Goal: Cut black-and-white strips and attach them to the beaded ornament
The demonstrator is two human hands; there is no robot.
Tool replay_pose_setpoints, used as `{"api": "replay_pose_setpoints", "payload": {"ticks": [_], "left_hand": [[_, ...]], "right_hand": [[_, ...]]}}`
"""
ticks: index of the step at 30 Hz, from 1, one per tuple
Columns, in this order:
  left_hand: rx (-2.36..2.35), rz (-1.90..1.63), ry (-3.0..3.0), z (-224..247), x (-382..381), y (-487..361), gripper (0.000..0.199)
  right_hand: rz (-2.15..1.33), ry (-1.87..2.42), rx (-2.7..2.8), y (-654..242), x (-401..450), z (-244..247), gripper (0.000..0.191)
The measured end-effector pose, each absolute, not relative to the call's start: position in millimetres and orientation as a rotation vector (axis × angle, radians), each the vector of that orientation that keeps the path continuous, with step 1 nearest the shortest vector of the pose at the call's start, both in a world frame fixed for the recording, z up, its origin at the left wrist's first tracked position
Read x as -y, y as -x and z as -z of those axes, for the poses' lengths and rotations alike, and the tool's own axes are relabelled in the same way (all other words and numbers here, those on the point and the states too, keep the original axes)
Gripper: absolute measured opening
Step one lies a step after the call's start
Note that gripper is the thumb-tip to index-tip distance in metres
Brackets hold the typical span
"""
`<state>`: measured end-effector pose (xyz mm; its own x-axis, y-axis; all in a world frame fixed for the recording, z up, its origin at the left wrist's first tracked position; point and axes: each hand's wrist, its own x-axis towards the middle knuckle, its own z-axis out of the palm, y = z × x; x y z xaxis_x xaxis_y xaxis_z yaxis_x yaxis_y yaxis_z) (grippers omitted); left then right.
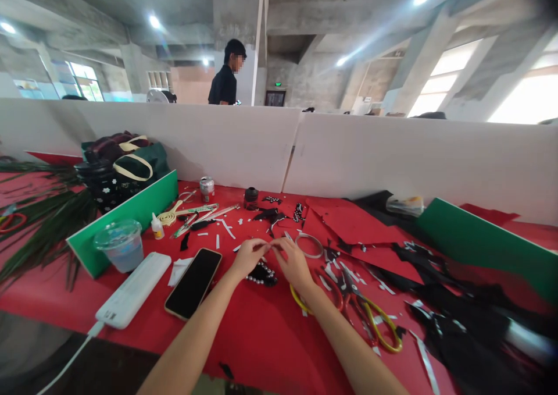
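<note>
My left hand (251,258) and my right hand (293,262) meet over the middle of the red table, fingertips pinched together. Whatever lies between the fingertips is too small to make out. Just below them is a black piece edged with pearl-like beads (264,274); whether a finger touches it I cannot tell. Scissors with yellow handles (383,331) lie right of my right forearm, among red-handled tools (332,290). A roll of clear tape or a ring (310,246) sits behind my right hand. Left of my left forearm rests a dark-screened phone (194,283).
A white power bank (133,290) with a cable, a plastic cup (120,245) and a glue bottle (157,227) stand left. Behind are a can (207,189) and a dark jar (251,198). Black fabric (466,319) and white scraps spread right. Beyond the white partition (370,156) is a person (224,81).
</note>
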<state>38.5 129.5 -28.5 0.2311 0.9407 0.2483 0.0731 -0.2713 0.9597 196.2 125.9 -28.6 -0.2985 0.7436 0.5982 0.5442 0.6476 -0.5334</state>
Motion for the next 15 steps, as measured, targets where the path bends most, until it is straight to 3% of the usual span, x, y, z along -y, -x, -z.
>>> {"api": "replay_pose_setpoints", "payload": {"ticks": [15], "left_hand": [[-1.076, -1.151, -1.543, 23.5, -132.1, -32.2, 0.041]], "right_hand": [[-0.312, 1.052, 2.02, -195.3, -125.0, 27.4, 0.016]]}}
